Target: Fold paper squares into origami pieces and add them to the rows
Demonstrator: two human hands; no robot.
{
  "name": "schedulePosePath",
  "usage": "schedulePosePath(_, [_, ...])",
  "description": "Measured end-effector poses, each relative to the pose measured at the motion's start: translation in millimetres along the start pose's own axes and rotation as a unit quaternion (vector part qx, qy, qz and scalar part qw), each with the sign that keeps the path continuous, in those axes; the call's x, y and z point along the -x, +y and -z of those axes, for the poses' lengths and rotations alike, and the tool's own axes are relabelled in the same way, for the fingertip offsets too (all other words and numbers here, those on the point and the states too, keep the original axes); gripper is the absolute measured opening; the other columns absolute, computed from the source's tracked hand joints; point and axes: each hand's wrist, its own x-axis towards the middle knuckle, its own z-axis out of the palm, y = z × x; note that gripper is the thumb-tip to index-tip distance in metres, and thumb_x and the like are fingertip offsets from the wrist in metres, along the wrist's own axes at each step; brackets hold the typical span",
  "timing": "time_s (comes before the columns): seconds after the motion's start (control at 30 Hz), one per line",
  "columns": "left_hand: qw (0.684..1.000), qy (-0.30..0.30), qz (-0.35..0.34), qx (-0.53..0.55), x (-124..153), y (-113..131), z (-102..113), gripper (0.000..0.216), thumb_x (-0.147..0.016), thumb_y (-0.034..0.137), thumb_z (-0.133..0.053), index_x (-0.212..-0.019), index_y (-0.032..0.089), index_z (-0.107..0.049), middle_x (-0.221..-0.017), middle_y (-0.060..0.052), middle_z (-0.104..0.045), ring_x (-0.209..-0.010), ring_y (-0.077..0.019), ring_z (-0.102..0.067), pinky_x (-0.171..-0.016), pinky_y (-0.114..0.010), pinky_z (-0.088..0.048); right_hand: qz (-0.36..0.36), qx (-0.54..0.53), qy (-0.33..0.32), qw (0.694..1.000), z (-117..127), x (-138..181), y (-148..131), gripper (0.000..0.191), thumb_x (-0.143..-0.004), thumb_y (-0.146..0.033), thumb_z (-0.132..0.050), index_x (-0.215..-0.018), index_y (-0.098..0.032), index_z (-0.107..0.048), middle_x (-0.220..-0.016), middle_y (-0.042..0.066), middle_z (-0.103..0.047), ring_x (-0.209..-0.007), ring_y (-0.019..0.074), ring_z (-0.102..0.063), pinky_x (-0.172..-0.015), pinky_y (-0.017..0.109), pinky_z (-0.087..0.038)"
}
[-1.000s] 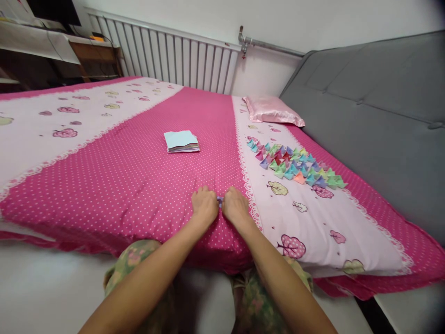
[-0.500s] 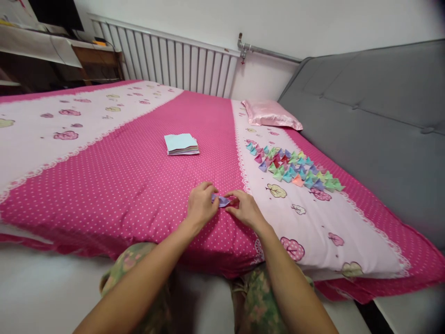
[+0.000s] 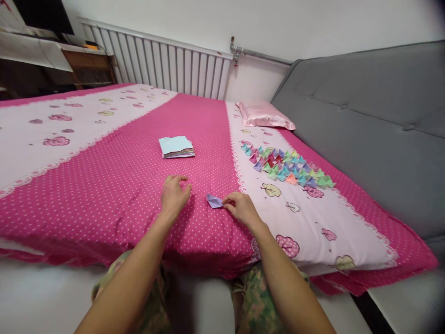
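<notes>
My right hand pinches one end of a small lilac folded paper shape lying on the pink dotted bedspread near the bed's front edge. Off the paper and to its left, my left hand hovers over the spread with its fingers loosely curled and nothing in them. A stack of coloured paper squares, light blue on top, lies farther back in the middle of the bed. A cluster of several folded paper shapes in many colours is laid out in rows on the pale strip to the right.
A pink satin pillow lies at the far right by the grey padded headboard. A white radiator runs along the far wall. A wooden desk stands at the back left. My knees in patterned trousers are below the bed edge.
Both hands were pressed together on the lilac paper. My left hand has let go and moved left; my right hand still holds the paper, which now shows as a flat folded shape.
</notes>
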Motion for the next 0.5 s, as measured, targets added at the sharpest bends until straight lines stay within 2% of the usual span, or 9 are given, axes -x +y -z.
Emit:
schedulePosePath(0.13, [0.999, -0.020, -0.018, -0.046, -2.3, -2.4, -7.9, 0.035, -0.076, 0.034, -0.045, -0.102, 0.016, -0.060, -0.110, -0.011, -0.058, -0.105, -0.0251, -0.052, -0.088, -0.035, -0.041, -0.017, 0.006, 0.036, 0.999, 6.6, -1.6, -1.9, 0.010, -0.074, -0.019, -0.060, -0.079, -0.023, -0.068, -0.081, -0.001, -0.069, -0.077, 0.0127, -0.061, -0.072, 0.022, -0.044])
schedulePosePath(0.27, [0.994, -0.015, -0.051, -0.094, 3.1, 3.2, -29.5, 0.045, -0.080, 0.036, -0.040, -0.112, 0.007, -0.054, -0.122, -0.019, -0.051, -0.120, -0.0279, -0.040, -0.098, -0.037, -0.033, -0.044, 0.003, 0.096, 0.994, 20.6, -1.2, 4.9, 0.012, -0.076, -0.020, -0.057, -0.080, -0.023, -0.068, -0.084, -0.001, -0.068, -0.075, 0.0119, -0.061, -0.070, 0.021, -0.045])
schedulePosePath(0.4, [0.985, -0.012, -0.093, -0.148, 11.4, 8.8, -50.7, 0.054, -0.082, 0.041, -0.034, -0.120, 0.003, -0.048, -0.128, -0.022, -0.045, -0.123, -0.0320, -0.035, -0.102, -0.044, -0.022, -0.065, -0.011, 0.156, 0.986, 39.1, 6.6, 22.4, 0.014, -0.077, -0.021, -0.053, -0.081, -0.021, -0.067, -0.089, 0.000, -0.068, -0.073, 0.0112, -0.062, -0.071, 0.022, -0.046])
schedulePosePath(0.5, [0.979, -0.002, -0.105, -0.177, 11.9, 8.1, -56.5, 0.058, -0.083, 0.045, -0.031, -0.120, 0.004, -0.048, -0.127, -0.021, -0.048, -0.121, -0.0319, -0.038, -0.101, -0.044, -0.023, -0.087, -0.018, 0.194, 0.977, 52.5, 16.5, 41.4, 0.016, -0.077, -0.023, -0.051, -0.083, -0.020, -0.066, -0.089, 0.001, -0.068, -0.070, 0.0118, -0.063, -0.068, 0.022, -0.047])
